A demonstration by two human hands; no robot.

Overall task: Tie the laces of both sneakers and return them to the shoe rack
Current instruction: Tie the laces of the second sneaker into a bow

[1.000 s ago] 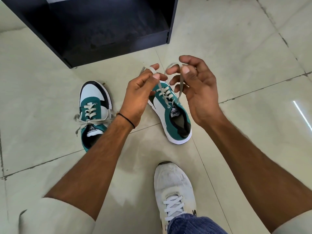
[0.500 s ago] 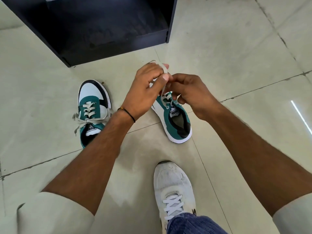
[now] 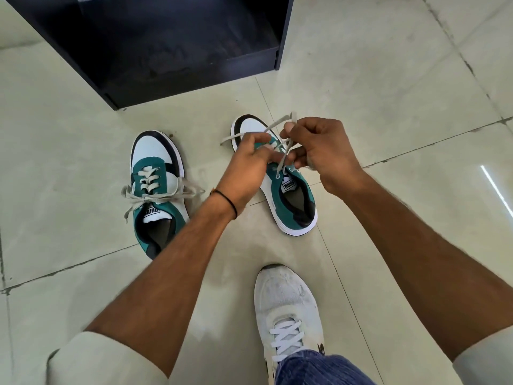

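1. Left hand (image 3: 248,165): fingers curled in tight, thumb and forefinger pinching one strand of the lace (image 3: 283,159) over the tongue area of the right-side sneaker (image 3: 290,201). A free lace end sticks out to the left of the knuckles, roughly level.
2. Right hand (image 3: 322,151): fist-like, fingers pressed together and pinching the other strand. Its end pokes up and left from between thumb and forefinger.
3. The two strands cross between the hands and run down to the top eyelets. Cannot tell whether a knot has formed; the fingers cover the crossing.
4. Hands are just beside each other, fingertips nearly touching, above the sneaker's mid-lacing.
5. Right-side sneaker sits flat on the tiled floor (image 3: 388,93), toe pointing away toward the shoe rack (image 3: 194,76), heel toward the person.
6. Left-side sneaker (image 3: 156,190) also on the floor, near its mate but apart; its laces form a bow across the throat, loops and ends splayed to both sides.
7. Shoe rack: dark, open compartment facing the camera, beyond both sneakers.
8. Black band (image 3: 226,202) on the left wrist. The person's own white shoe (image 3: 288,315) is in the foreground, well short of the pair.
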